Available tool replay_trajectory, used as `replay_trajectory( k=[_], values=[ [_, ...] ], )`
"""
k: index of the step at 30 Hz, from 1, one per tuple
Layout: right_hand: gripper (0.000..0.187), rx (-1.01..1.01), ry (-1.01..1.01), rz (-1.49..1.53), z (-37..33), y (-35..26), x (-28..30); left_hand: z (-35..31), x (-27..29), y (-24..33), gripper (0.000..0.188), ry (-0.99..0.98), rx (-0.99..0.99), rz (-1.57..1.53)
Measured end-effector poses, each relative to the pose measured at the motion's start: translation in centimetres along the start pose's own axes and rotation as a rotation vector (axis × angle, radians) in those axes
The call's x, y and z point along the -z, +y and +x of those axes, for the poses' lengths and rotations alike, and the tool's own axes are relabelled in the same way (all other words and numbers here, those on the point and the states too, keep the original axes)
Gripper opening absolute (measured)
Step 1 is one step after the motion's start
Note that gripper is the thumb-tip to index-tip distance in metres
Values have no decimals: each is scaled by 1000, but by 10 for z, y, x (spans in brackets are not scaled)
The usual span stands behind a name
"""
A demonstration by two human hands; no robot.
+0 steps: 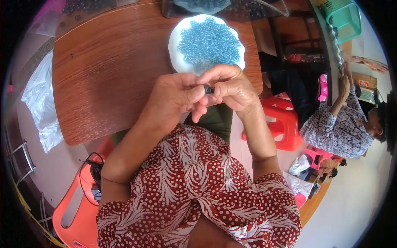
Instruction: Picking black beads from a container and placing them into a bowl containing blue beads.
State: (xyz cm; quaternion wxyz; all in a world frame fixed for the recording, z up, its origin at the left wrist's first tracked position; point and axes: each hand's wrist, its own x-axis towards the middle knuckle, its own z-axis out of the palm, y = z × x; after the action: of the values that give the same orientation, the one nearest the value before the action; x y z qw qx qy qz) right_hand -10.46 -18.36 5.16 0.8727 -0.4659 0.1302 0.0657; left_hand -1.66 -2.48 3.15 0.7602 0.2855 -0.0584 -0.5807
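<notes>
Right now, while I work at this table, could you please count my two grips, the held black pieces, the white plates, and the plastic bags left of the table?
Grips: 2 (left grip, right grip)
Held black piece: 1, joined parts not distinguishable
White plate: 1
Plastic bag: 1
Total: 5

Wooden table (107, 70), red stool (292, 130), pale floor (41, 169)

Wearer's two hands (167, 96) (236, 90), one black piece (207, 89), one white plate (175, 47)
</notes>
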Motion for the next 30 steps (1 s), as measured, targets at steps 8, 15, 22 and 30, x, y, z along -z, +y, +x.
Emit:
replay_trajectory(
  k=[8, 15, 22, 30],
  values=[
    [19, 219, 328, -307, -9, -3, -22, -1, 3, 0, 16, 67, -49, -11],
    [9, 419, 389, -466, -13, 5, -40, 1, -5, -2, 13, 96, -124, -32],
    [10, 330, 442, -649, -18, -3, -46, 0, 2, -5, 13, 118, -153, 31],
    [11, 227, 400, -610, -16, -14, -48, -1, 3, -6, 11, 102, -166, 137]
  ],
)
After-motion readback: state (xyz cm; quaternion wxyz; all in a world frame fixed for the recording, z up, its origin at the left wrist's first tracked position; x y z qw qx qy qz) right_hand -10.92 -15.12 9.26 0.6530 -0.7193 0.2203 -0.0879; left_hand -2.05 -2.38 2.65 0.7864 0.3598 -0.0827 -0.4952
